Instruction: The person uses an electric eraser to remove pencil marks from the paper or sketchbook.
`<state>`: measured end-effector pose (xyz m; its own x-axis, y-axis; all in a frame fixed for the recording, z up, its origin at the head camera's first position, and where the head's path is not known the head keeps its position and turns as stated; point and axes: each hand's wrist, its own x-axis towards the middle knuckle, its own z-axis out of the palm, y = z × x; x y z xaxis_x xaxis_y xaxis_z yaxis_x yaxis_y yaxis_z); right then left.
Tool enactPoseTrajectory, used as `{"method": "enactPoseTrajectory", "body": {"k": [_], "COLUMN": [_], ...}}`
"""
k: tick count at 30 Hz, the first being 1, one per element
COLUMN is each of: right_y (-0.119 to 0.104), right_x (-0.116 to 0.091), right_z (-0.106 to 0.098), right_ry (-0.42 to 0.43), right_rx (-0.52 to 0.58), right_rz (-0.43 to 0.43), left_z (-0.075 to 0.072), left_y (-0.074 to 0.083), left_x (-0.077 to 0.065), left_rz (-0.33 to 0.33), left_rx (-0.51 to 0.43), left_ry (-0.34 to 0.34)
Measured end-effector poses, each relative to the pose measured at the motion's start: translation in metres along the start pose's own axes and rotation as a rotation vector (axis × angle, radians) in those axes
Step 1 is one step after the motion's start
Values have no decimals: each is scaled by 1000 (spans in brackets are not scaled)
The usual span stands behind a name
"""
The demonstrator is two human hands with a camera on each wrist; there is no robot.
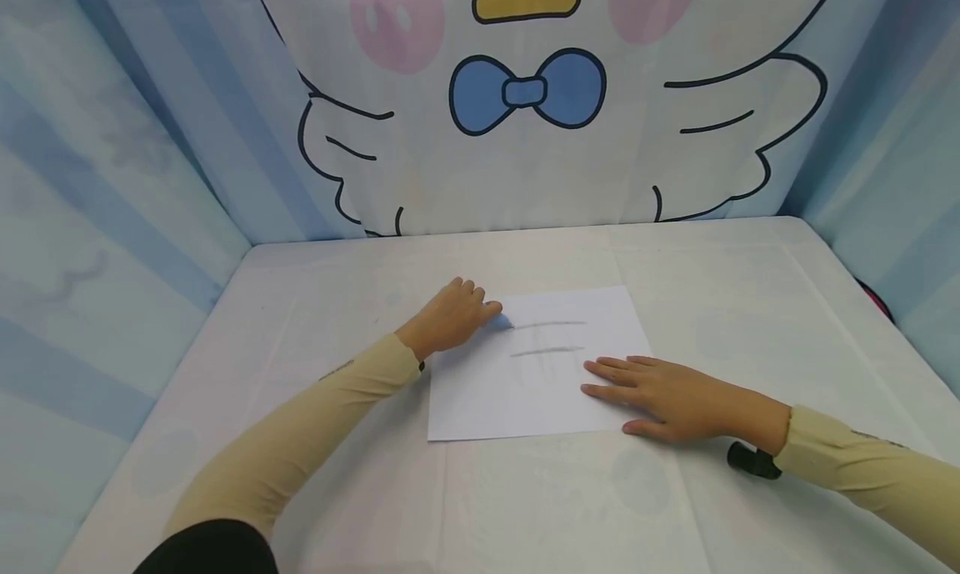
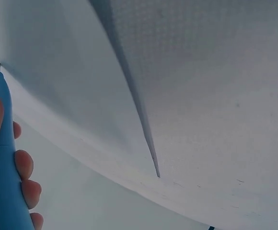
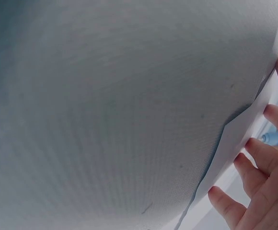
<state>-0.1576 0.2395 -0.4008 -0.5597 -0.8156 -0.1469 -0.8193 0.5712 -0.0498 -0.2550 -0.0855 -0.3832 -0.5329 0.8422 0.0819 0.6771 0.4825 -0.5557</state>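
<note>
A white sheet of paper (image 1: 480, 407) lies on the table with two dark grey horizontal pencil lines (image 1: 546, 351) and fainter grey marks near them. My left hand (image 1: 452, 317) grips a thick light-blue pen-shaped tool (image 2: 2, 187), which looks like an electric eraser, over the sheet's upper left. In the left wrist view its narrow grey tip touches the paper at the end of a line. My right hand (image 1: 678, 399) rests flat with spread fingers on the sheet's right edge, holding nothing. The right wrist view shows its fingertips (image 3: 217, 192) along the paper's edge.
A pale cloth covers the table (image 1: 360, 491). Behind it hangs a cartoon backdrop with a blue bow tie (image 1: 525, 92), and blue patterned curtains (image 1: 82, 249) stand at both sides. A dark rounded object (image 1: 210, 549) shows at the lower left.
</note>
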Motion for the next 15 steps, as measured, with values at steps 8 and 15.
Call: {"method": "enactPoseTrajectory", "body": {"k": [8, 15], "right_y": [0, 2], "right_x": [0, 0], "right_z": [-3, -4], "right_ry": [12, 4], "right_rx": [-6, -3], "right_rz": [-14, -11], "left_z": [0, -2], "left_y": [-3, -5], "left_x": [0, 1], "left_rz": [5, 20], "left_rx": [16, -12], "left_ry": [-34, -26]}}
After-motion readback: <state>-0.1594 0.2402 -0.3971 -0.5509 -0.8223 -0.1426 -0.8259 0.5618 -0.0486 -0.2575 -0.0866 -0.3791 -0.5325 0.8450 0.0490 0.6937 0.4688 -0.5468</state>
